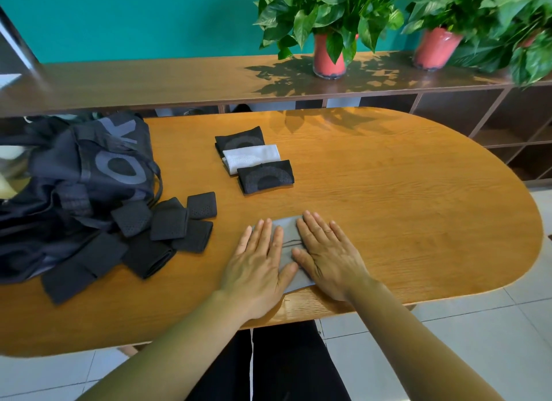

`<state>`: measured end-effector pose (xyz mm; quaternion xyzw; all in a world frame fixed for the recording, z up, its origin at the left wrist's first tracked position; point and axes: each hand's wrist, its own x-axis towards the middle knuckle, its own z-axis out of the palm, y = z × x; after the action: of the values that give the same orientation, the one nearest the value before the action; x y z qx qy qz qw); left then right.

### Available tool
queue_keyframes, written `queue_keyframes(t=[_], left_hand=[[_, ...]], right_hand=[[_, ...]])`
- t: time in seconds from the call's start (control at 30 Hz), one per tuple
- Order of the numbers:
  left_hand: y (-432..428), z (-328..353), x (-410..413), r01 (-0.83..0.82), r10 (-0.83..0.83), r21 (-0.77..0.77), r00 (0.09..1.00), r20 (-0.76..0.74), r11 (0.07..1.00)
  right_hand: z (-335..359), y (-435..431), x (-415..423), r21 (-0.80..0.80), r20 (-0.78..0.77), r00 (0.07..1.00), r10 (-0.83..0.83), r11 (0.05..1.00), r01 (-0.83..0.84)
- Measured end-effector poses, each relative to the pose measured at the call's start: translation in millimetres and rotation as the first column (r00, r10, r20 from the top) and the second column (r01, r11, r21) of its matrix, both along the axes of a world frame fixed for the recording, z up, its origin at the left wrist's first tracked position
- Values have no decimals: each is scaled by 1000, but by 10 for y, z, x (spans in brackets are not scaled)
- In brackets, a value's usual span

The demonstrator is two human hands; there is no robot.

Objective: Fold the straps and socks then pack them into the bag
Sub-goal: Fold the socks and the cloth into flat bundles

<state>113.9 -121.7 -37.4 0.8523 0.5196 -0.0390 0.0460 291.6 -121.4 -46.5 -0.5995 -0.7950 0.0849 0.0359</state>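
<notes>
Folded socks far side; strap pile beside bag.

Bright daylight; leaf shadows on shelf; plants motion-blurred; wide-angle bending at edges.

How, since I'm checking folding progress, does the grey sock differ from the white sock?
The grey sock lies near the front edge, pressed flat under the left hand and right hand; the white sock sits farther back, untouched. The white sock is wedged between two black socks; the grey sock lies alone. Both rest on the table.
</notes>
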Motion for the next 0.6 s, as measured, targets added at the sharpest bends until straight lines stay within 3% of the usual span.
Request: queue_keyframes(t=[0.33, 0.43, 0.5, 0.6], left_hand=[[-24, 21, -172, 26, -29, 63, 998, 49, 998], [-73, 114, -203, 72, -102, 182, 982, 160, 981], [-111, 167, -202, 188, -226, 215, 959, 171, 958], [-189, 125, -243, 343, -364, 218, 930, 59, 913]], right_hand=[[58, 4, -39, -26, 40, 999, -19, 999, 20], [160, -36, -30, -59, -90, 995, -30, 998, 25], [209, -103, 4, 21, -204, 979, -13, 1000, 18], [239, -238, 86, 168, -203, 976, 74, 985, -40]])
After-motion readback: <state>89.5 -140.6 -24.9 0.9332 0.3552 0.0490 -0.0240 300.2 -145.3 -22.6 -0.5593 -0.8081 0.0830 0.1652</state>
